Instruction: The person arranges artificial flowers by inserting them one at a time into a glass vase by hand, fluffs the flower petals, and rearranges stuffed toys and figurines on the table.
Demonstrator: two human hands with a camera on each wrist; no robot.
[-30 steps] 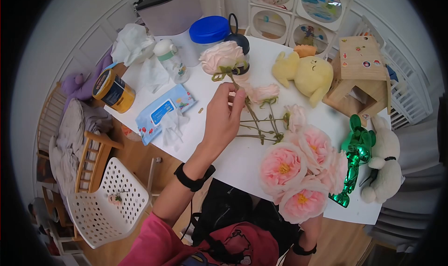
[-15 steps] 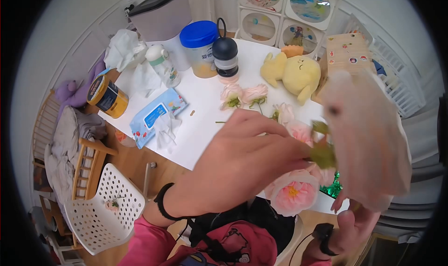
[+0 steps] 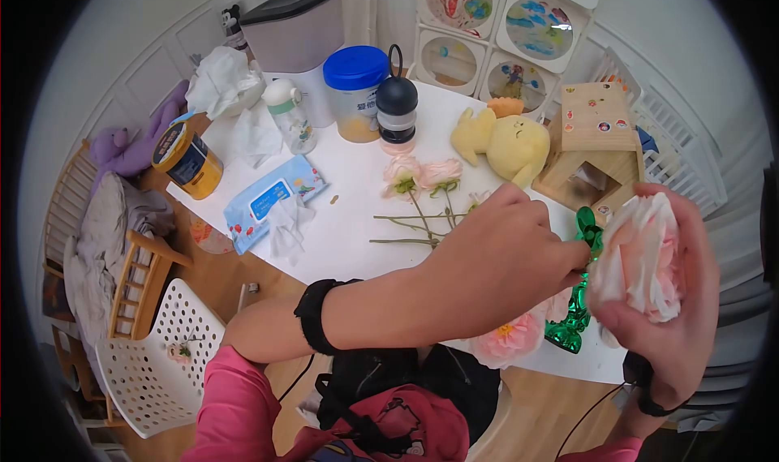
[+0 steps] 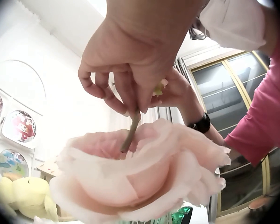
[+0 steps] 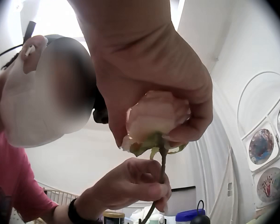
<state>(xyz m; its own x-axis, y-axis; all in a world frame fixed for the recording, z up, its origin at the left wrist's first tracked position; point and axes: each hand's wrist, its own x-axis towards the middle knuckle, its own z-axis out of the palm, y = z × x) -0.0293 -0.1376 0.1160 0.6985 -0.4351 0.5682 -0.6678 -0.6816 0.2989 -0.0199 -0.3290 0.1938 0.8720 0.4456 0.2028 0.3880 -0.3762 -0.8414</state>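
In the head view, my left hand (image 3: 507, 263) reaches across to the right beside a pale pink rose (image 3: 637, 259). My right hand (image 3: 690, 316) curls its thumb and fingers round the bloom. The right wrist view shows the left hand (image 5: 142, 182) pinching the stem (image 5: 163, 163) below the bloom (image 5: 156, 116), which the right hand (image 5: 154, 70) grips from above. The left wrist view shows the left hand's (image 4: 130, 56) fingertips on the stem (image 4: 130, 133), above a large open rose (image 4: 130, 179). Other pink roses (image 3: 511, 340) lie partly hidden under the left forearm.
Two cut roses (image 3: 402, 174) lie mid-table. Wipes (image 3: 272, 198), a yellow tub (image 3: 188, 162), bottle (image 3: 290, 117), blue-lidded container (image 3: 355, 97) and black-topped container (image 3: 396, 109) stand left and behind. A yellow plush (image 3: 515, 146), wooden house (image 3: 596, 150) and green shiny figure (image 3: 572, 316) are at right.
My left hand has carried the rose from mid-table to the right. My right hand has come up from below the table edge and taken hold of the bloom.
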